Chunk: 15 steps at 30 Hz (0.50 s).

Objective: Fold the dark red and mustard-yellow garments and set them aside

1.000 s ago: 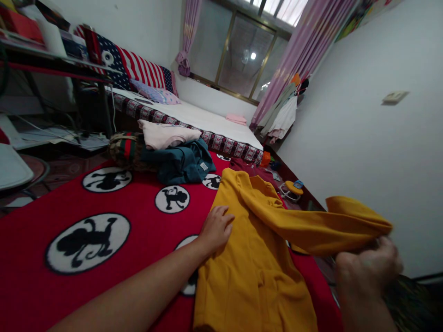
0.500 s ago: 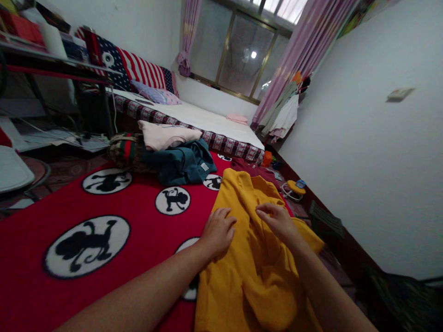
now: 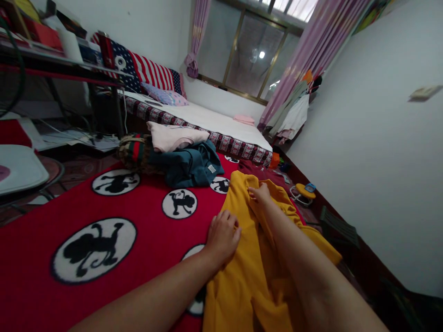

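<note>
One mustard-yellow cloth garment [image 3: 244, 253] lies on the red monkey-print blanket [image 3: 148, 281], its sleeve [image 3: 261, 226] now laid inward, seemingly narrowing that side; the left hand [image 3: 223, 235] rests unclenched on its edge, the right hand [image 3: 260, 194], grip unclear, has moved to its far end.

Across from me, a sliding window [image 3: 256, 44] with gold-toned frames fills the far wall, a bright spot of light shining in its dim glass and paler daylight coming through above. A purple curtain [image 3: 316, 57] slants down its right side. Beneath it sits a low bed [image 3: 221, 113], white on top, patterned along its side. To my left stand a cluttered desk [image 3: 93, 74] and a white-seated chair [image 3: 20, 173] on reddish patterned floor [image 3: 83, 162]; to my right, a plain white wall [image 3: 374, 157] meets dark skirting [image 3: 377, 265].
</note>
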Motion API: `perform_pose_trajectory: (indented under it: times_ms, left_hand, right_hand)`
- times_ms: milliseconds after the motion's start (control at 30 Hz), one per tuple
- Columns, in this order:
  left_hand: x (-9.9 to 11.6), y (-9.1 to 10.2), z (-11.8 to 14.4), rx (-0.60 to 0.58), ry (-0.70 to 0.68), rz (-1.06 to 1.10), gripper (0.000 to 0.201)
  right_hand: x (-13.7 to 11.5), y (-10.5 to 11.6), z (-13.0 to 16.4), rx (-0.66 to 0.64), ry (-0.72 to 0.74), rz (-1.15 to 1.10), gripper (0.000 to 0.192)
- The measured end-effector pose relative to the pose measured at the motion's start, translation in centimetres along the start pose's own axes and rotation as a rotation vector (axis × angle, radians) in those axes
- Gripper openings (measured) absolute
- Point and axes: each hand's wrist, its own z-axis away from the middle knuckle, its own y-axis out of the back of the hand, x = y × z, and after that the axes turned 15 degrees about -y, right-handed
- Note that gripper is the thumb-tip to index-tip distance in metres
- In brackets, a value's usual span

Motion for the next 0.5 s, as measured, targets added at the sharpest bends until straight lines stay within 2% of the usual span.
perform_pose_trajectory:
  times_ms: [100,167,267,333,433,500]
  left_hand:
    - [-0.5,0.7,-0.3,0.027,0.082,-0.070,0.038]
    - [-0.9,1.4,-0.7,-0.022,0.099,-0.137,0.043]
    - [-1.6,2.3,-1.2,-0.108,0.090,-0.200,0.032]
    - [-2.1,2.6,-1.5,-0.122,0.089,-0.202,0.023]
    - [-2.8,2.8,-1.8,-0.083,0.126,-0.121,0.012]
    - [-3.2,2.9,-1.9,-0.013,0.176,-0.037,0.008]
  right_hand:
    - [-0.9,0.0,-0.2,0.014,-0.031,0.095,0.042]
    - [-1.6,0.3,-0.2,0.039,-0.025,0.137,0.036]
    - [-2.6,0.5,-0.1,0.070,0.023,0.117,0.030]
    - [-3.2,0.4,-0.1,0.049,0.054,0.057,0.026]
    - [-4.1,-0.1,-0.2,-0.035,0.082,-0.093,0.024]
    - [-4.7,-0.4,-0.2,-0.101,0.099,-0.219,0.028]
